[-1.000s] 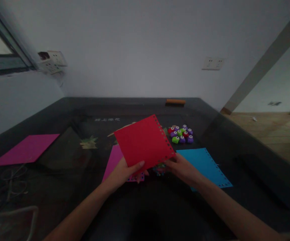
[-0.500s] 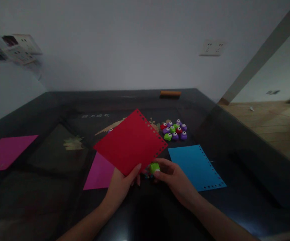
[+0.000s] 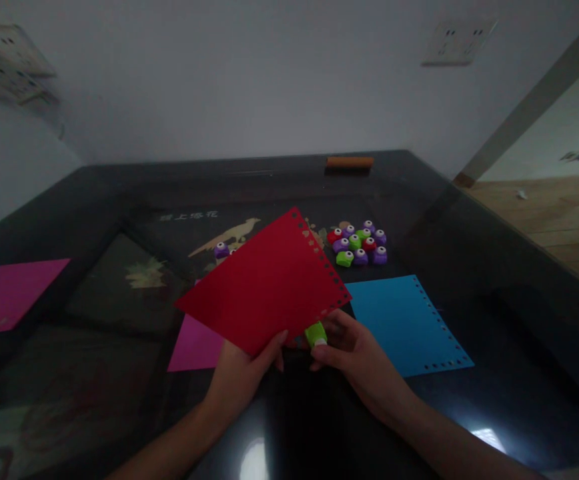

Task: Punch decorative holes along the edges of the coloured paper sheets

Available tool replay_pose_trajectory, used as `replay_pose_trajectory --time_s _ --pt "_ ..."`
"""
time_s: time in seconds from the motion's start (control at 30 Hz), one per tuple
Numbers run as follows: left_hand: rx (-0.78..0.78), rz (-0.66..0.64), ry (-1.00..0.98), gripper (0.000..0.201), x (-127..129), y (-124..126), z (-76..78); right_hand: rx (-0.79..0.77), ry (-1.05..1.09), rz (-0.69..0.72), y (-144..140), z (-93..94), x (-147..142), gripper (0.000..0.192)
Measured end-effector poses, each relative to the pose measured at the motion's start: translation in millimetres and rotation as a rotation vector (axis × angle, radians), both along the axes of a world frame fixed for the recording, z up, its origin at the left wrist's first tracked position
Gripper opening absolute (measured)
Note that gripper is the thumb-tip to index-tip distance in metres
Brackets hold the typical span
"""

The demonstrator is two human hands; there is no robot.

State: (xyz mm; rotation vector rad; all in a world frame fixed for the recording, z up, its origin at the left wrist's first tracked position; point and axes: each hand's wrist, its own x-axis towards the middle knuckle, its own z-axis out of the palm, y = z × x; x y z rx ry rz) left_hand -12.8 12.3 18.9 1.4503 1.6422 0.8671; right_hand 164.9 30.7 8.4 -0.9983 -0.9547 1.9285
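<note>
On a dark bench, the person's left hand (image 3: 242,373) pinches the near corner of a red paper sheet (image 3: 264,280), held tilted above the bench's middle. Punched holes already line the sheet's right edge; its near edge looks unpunched. The right hand (image 3: 354,357) curls around a small green punch (image 3: 315,333) at the sheet's near-right corner. Further right, a blue sheet (image 3: 404,323) lies flat, holes along two edges.

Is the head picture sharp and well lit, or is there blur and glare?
Head view: dim overall; the socket box at upper left is smeared by blur; bright glare spots lie on the glossy table near the arms; the red paper and green punch stay fairly clear.
</note>
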Motion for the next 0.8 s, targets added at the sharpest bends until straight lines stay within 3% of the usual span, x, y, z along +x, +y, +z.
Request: replay_pose_trajectory --time_s 0.37,0.8 --pt "0.058 -0.039 -0.009 0.031 0 -3 -10.3 0.047 -0.003 -0.023 -1 1.6 -1 0.043" --pt "-0.007 -0.034 -0.009 0.022 3 -1 -2.5 0.04 -0.036 -0.066 -2 2.2 -4 0.046"
